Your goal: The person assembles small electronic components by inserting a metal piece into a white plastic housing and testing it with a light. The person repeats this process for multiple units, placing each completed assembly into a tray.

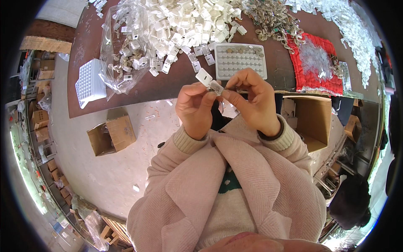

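Observation:
In front of my chest, my left hand pinches a small plastic case between thumb and fingertips. Its white flap stands up and away from a clear, greyish lower part. My right hand is closed, thumb and fingertips together against the case's right end; whatever those fingertips hold is hidden. Just beyond the hands lies a white tray with rows of round hollows, small greyish pieces sitting along its far rows. A big heap of similar white cases covers the table behind, a few lying loose beside the tray.
A clear plastic bag slumps on the brown table, near a stack of white trays. Rightward are tangled brownish pieces, a red cloth with clear parts, and a clear-piece heap. Cardboard boxes stand below.

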Available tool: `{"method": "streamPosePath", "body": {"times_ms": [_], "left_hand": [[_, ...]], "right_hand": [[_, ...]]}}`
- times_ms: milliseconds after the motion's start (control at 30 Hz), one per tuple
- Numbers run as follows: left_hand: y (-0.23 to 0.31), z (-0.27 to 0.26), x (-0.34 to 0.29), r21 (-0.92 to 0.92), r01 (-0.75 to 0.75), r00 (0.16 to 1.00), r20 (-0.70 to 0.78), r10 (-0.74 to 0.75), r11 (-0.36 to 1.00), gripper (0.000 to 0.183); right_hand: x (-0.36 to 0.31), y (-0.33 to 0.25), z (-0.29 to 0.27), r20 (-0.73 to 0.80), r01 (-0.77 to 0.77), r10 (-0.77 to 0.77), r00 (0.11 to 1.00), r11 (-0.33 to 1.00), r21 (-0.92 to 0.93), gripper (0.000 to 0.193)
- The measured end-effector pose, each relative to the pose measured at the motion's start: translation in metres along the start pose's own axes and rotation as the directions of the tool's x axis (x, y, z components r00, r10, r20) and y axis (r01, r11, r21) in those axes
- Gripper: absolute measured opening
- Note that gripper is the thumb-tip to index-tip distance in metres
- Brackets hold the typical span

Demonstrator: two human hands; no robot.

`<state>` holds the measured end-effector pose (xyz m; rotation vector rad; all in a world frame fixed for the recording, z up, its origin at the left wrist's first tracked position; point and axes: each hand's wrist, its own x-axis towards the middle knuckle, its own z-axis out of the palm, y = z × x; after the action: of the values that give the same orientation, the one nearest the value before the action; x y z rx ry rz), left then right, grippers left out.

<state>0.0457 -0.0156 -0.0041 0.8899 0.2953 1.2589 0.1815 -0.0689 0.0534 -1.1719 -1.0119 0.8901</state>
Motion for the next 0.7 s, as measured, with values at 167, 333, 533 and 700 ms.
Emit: {"method": "streamPosePath", "body": {"times_ms": [167,333,533,700], "left_hand": [[0.000,-0.001,-0.004,-0.171,0.105,0.987,-0.105,-0.124,0.980,0.019],[-0.003,-0.001,-0.004,-0.132,0.111,0.984,-0.123,-0.127,0.985,0.016],[0.002,-0.012,0.005,-0.150,0.217,0.955,-0.174,-0.242,0.965,0.017],[0.000,-0.020,0.011,-0.216,0.277,0.949,-0.089,-0.302,0.936,0.012]], "right_hand": [[-0.002,0.008,0.005,0.043,-0.012,0.009,0.999,0.999,0.050,0.024],[-0.004,0.009,0.005,0.147,0.376,-0.360,0.921,0.731,-0.569,0.028],[0.008,0.001,-0.017,0.008,0.184,-0.215,0.977,0.815,-0.550,0.028],[0.050,0.021,-0.055,-0.046,0.146,-0.308,0.950,0.572,-0.807,0.020]]}}
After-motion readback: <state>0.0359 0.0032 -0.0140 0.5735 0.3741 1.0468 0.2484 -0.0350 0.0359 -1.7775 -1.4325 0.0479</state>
